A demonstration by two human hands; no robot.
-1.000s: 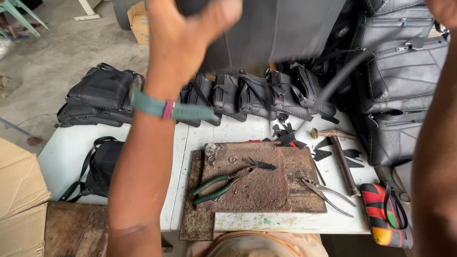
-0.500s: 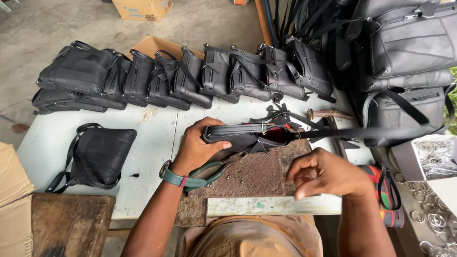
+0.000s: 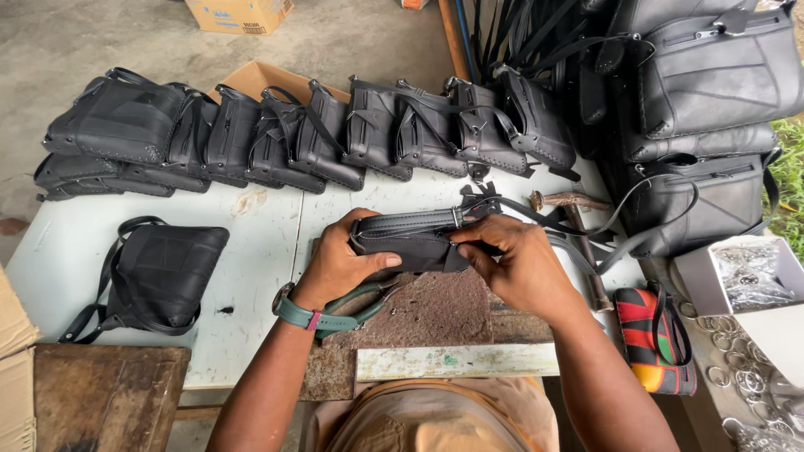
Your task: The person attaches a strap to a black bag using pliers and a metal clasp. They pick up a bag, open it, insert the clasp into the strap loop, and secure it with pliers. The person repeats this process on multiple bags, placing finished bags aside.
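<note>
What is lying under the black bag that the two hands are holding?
Under the black bag held by the left hand and right hand lies a rusty metal plate on the white table. Green-handled pliers poke out; their tips are hidden by the left hand.

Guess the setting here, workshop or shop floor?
Likely a small bag-making workshop: a row of finished black bags along the worktable, pliers on a worn work block, and loose metal rings at the right.
</note>
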